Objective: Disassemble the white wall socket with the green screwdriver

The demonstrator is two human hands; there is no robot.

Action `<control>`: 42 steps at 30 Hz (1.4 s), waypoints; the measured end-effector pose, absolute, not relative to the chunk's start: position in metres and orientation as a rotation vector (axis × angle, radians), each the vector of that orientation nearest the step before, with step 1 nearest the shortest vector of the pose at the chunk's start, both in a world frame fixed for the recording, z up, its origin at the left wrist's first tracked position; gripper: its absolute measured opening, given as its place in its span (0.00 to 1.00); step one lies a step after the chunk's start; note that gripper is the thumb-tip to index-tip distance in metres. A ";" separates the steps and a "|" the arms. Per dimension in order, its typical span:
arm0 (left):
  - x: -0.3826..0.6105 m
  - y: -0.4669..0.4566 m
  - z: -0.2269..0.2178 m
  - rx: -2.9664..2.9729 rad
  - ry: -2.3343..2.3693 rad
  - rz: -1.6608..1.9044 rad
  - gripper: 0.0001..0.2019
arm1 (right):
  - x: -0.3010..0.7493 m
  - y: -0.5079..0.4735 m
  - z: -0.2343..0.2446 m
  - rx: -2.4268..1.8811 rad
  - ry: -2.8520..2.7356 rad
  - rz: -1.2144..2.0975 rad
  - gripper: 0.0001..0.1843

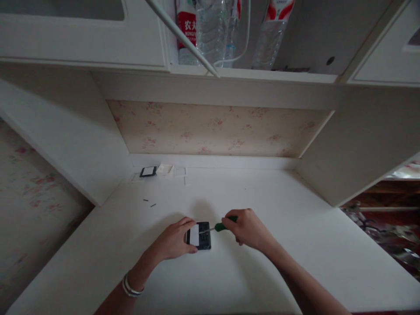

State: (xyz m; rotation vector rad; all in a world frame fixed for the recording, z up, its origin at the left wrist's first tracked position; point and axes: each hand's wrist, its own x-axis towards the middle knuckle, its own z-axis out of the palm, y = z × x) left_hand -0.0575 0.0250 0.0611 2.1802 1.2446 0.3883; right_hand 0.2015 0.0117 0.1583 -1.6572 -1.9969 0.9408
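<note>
Dim, greyish light covers the scene. Soft-edged shadows spread over the white tabletop around the left hand and below the right hand. Wide-angle distortion splays the side panels outward; fine detail on the small black device looks soft.

passable: desk, centre-right of frame | high: cabinet, cable across top | sides: left panel, right panel | low: box, strips, left of centre | lower centre: left hand, right hand
</note>
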 end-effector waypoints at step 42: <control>-0.088 0.076 0.030 2.098 1.286 0.681 0.23 | 0.200 -0.012 0.102 -1.128 -1.048 0.993 0.17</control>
